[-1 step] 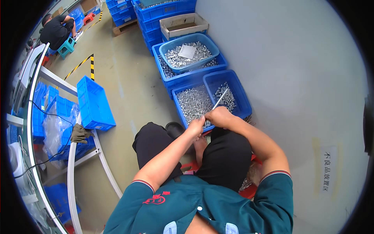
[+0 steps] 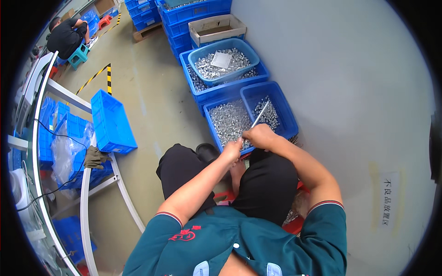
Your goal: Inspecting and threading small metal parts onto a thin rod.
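My right hand (image 2: pixel 259 136) is closed around a thin silvery metal rod (image 2: pixel 260 114), which slants up and to the right over the bins. Against it, near the rod's lower end, my left hand (image 2: pixel 231 149) has its fingers pinched together; what they hold is too small to make out. Below and beyond both hands stands a blue bin (image 2: pixel 211 128) full of small shiny metal parts (image 2: pixel 226 120). A smaller blue bin (image 2: pixel 291 120) sits over its right side, with fewer such parts (image 2: pixel 271 117) inside.
Farther off, a light blue basin (image 2: pixel 253 57) of metal parts rests in another blue crate (image 2: pixel 195 95), before stacked crates (image 2: pixel 177 30). A wall (image 2: pixel 340 92) rises on the right. On the left are a white-framed table (image 2: pixel 84 211) and a blue crate (image 2: pixel 120 133). Another person (image 2: pixel 66 39) sits far left.
The rod's upper end has shifted very slightly up and to the left. Both hands keep nearly the same place and hold.
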A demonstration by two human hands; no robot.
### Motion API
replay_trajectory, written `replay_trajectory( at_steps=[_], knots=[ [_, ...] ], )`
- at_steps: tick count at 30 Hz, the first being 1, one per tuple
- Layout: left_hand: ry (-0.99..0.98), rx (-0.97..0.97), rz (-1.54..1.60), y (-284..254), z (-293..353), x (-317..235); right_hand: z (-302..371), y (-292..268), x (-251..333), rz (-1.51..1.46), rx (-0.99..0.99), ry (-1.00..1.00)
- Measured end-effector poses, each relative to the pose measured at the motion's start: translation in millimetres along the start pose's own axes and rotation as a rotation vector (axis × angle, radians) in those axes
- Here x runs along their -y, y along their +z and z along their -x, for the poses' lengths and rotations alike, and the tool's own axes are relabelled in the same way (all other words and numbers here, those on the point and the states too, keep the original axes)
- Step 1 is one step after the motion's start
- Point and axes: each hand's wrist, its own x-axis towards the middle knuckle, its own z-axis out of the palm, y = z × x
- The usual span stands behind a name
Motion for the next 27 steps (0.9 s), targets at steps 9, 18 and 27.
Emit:
replay_trajectory(
  at_steps=[9,18,27],
  knots=[
    [-0.077,0.112,0.028,-22.0,50.3,32.3,3.5,52.1,-81.4,-0.053,-0.244,0.390],
    [0.065,-0.004,0.157,-52.3,64.8,36.5,-14.5,47.3,-111.8,-2.269,-0.282,0.767],
    [0.094,-0.083,0.279,-74.6,58.7,43.9,-48.1,34.9,-57.6,-2.381,-0.025,0.604]
  ],
)
